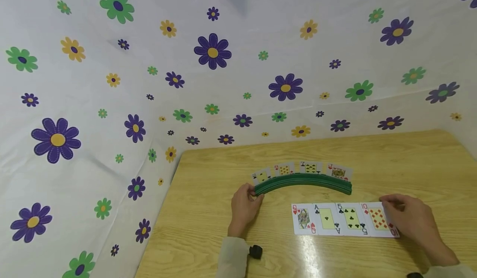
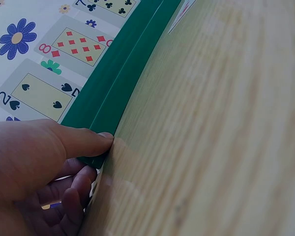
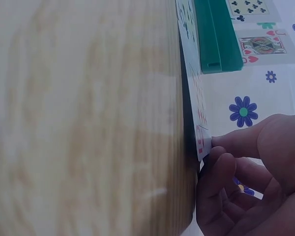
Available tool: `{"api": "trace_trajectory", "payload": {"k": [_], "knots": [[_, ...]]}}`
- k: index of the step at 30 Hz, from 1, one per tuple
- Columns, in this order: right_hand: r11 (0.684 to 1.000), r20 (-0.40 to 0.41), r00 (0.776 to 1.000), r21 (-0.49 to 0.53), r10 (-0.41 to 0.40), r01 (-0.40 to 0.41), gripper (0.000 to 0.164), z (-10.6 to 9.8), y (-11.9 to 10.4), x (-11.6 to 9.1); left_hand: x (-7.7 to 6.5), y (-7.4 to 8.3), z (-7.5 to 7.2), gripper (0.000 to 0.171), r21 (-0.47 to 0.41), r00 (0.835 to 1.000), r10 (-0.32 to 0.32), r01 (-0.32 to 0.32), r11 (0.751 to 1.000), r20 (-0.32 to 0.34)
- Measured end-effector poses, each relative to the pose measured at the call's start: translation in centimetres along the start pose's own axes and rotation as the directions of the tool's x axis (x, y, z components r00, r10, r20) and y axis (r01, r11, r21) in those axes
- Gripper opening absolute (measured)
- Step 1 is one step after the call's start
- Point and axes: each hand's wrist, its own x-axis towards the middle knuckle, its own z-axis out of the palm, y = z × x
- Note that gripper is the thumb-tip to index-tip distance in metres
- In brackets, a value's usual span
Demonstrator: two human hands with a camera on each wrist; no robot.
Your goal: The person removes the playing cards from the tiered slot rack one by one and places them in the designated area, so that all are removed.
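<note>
Evidently both hands are busy, each grasping something. With twelve o'clock pointing away from the person, the left hand (image 1: 244, 208) pinches the nine o'clock end of a green card holder (image 1: 303, 178), thumb on its near face and the other fingers curled at the end; the right hand (image 1: 413, 220) pinches the three o'clock edge of the ten of diamonds (image 1: 380, 218). That card ends a row of four, running from nine to three: queen of hearts (image 1: 303, 218), ace of clubs (image 1: 326, 218), five of clubs (image 1: 351, 218), then the ten (whether their edges overlap, I cannot tell). What counts is that the row lies between the hands, at nine o'clock from the right, which touches it, and at three from the left, well apart from it. Its long axis runs nine to three; the holder's arc, bowed toward twelve, lies near it, at about eleven from the row's middle. A dark gap under the row in the right wrist view suggests its gripped end is raised. Standing in the holder are the two of spades (image 1: 262, 176), eight of diamonds (image 1: 284, 170), seven of clubs (image 1: 311, 168) and jack of hearts (image 1: 339, 172). Around spreads the wooden tabletop (image 1: 190, 228); beyond, at ten and twelve, hangs flowered cloth (image 1: 238, 83).
</note>
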Motion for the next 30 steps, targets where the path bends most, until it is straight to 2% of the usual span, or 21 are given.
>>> {"api": "trace_trajectory", "payload": {"k": [8, 17, 30], "knots": [[1.0, -0.006, 1.0, 0.004, 0.012, -0.012, 0.04, 0.1, -0.08, -0.14, -0.12, -0.01, 0.0, 0.022, -0.005, 1.0, 0.008, -0.008, 1.0, -0.001], [1.0, -0.017, 0.999, 0.004, 0.029, -0.029, 0.04, 0.31, -0.08, -0.28, -0.17, 0.23, -0.11, 0.021, -0.003, 1.0, 0.012, -0.012, 1.0, -0.004], [0.999, -0.074, 0.997, 0.018, 0.028, -0.027, 0.036, 0.82, -0.64, -0.43, -0.01, -0.03, 0.06, 0.022, 0.009, 1.0, -0.002, 0.002, 1.0, 0.004]]}}
